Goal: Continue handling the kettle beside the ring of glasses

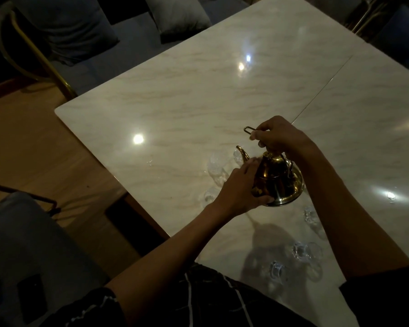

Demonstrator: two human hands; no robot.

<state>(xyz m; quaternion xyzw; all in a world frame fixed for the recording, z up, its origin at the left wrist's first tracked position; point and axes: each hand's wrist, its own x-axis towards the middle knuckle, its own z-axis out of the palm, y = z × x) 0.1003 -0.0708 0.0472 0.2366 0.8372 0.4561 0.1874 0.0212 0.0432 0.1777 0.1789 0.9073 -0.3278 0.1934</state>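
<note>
A shiny gold teapot with a curved spout stands tilted above a pale marble table. My left hand grips the pot's left side near the base. My right hand is above the pot, fingers curled round a thin metal wire handle that sticks out to the left of the fingers, over the pot's top. Several clear glasses stand just left of and behind the pot.
More clear glasses stand on the near right part of the table, and one small one at the far right. A grey cushioned seat is at lower left. Chairs with gold frames and cushions stand beyond the table.
</note>
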